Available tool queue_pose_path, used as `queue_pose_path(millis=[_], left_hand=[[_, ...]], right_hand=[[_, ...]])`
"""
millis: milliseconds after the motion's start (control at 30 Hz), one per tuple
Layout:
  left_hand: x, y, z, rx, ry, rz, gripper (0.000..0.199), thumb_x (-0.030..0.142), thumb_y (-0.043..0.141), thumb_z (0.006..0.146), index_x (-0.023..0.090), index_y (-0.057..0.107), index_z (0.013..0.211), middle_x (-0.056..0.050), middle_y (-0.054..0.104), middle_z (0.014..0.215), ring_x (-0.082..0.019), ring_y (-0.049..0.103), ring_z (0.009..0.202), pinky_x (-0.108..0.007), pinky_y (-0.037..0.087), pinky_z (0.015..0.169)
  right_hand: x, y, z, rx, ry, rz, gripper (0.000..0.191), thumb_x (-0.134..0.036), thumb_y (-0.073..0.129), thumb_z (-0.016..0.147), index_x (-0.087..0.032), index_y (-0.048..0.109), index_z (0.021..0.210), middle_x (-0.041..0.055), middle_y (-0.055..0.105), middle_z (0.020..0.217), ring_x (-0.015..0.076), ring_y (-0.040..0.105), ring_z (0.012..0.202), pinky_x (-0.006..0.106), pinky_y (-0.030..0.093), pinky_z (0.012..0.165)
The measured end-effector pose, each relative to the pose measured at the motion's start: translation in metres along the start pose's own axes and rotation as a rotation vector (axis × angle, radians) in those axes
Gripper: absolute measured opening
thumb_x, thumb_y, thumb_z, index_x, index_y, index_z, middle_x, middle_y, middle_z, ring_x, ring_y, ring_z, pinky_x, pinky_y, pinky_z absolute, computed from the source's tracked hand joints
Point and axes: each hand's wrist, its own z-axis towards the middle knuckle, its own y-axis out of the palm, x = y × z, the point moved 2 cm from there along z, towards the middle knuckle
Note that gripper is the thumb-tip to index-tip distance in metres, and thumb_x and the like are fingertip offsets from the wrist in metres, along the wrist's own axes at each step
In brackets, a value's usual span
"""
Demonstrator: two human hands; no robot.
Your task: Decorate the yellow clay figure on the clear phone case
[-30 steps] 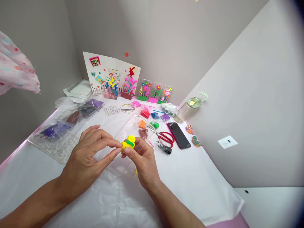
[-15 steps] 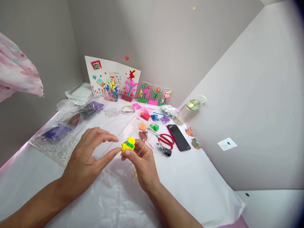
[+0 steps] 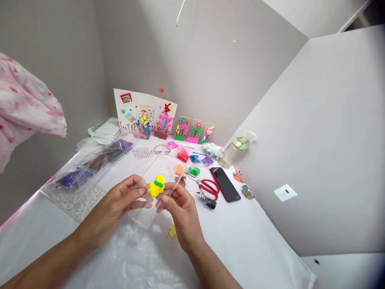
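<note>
A yellow clay figure (image 3: 155, 188) with a rounded head and a green band round its neck lies against a clear plastic panel (image 3: 146, 218), between my hands. My left hand (image 3: 122, 200) grips the panel's left side, its thumb and forefinger close to the figure's left edge. On the other side, my right hand (image 3: 180, 204) is closed on the panel's right edge, thumb in front, just below the figure. Some fingertips of both hands look paler through the plastic. A small yellow lump (image 3: 172, 231) in wrapping lies under my right wrist.
Red-handled scissors (image 3: 209, 188), a phone (image 3: 225, 184) and a bottle (image 3: 236, 150) stand or lie to the right. Wrapped clay pieces (image 3: 183, 156) lie beyond my hands. At left are clay bags (image 3: 73, 178) on a patterned mat (image 3: 76, 200). Decorated panels (image 3: 196, 130) lean at the back.
My left hand has moved from apart with spread fingers to grip the panel beside the figure. My right thumb has come off the figure onto the panel edge. The camera view has tilted up slightly.
</note>
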Motion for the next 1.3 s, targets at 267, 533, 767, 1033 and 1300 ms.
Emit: queue_pose_path(millis=[267, 533, 767, 1033, 1300], left_hand=[[0.008, 0.006, -0.004, -0.157, -0.058, -0.097, 0.014, 0.032, 0.074, 0.089, 0.027, 0.065, 0.097, 0.0, 0.07, 0.105, -0.019, 0.064, 0.105, -0.033, 0.051, 0.1], [-0.006, 0.011, -0.001, 0.004, -0.068, -0.217, 0.015, 0.028, 0.075, 0.09, 0.027, 0.065, 0.101, 0.001, 0.073, 0.111, -0.017, 0.065, 0.114, -0.034, 0.047, 0.111], [-0.008, 0.024, -0.008, 0.026, -0.034, -0.204, 0.012, 0.031, 0.076, 0.089, 0.026, 0.066, 0.093, 0.003, 0.071, 0.101, -0.016, 0.065, 0.107, -0.033, 0.051, 0.108], [-0.009, 0.027, -0.009, 0.025, -0.04, -0.236, 0.011, 0.029, 0.072, 0.093, 0.027, 0.067, 0.102, 0.003, 0.07, 0.105, -0.015, 0.062, 0.113, -0.028, 0.05, 0.106], [-0.011, 0.029, -0.008, 0.01, -0.019, -0.209, 0.016, 0.031, 0.072, 0.093, 0.03, 0.066, 0.108, 0.004, 0.073, 0.109, -0.014, 0.065, 0.111, -0.023, 0.05, 0.102]], right_hand=[[-0.005, -0.001, 0.0, 0.009, -0.016, -0.117, 0.023, -0.033, 0.079, 0.084, -0.021, 0.072, 0.102, -0.0005, 0.067, 0.085, 0.0119, 0.061, 0.069, 0.028, 0.053, 0.068], [-0.019, -0.012, -0.007, 0.322, -0.657, -0.81, 0.017, -0.016, 0.068, 0.091, -0.024, 0.072, 0.106, 0.0035, 0.067, 0.093, 0.0176, 0.062, 0.085, 0.033, 0.053, 0.078], [-0.013, -0.005, -0.01, 0.204, -0.729, -0.961, 0.021, -0.009, 0.065, 0.093, -0.022, 0.074, 0.108, 0.0039, 0.063, 0.087, 0.0168, 0.061, 0.077, 0.03, 0.053, 0.067], [-0.011, -0.003, -0.012, 0.138, -0.662, -0.908, 0.022, -0.01, 0.063, 0.094, -0.022, 0.073, 0.11, 0.0046, 0.065, 0.088, 0.0174, 0.062, 0.079, 0.031, 0.054, 0.069], [-0.011, -0.002, -0.013, 0.136, -0.675, -0.924, 0.022, -0.011, 0.062, 0.096, -0.023, 0.072, 0.11, 0.0038, 0.064, 0.086, 0.0171, 0.061, 0.078, 0.031, 0.054, 0.069]])
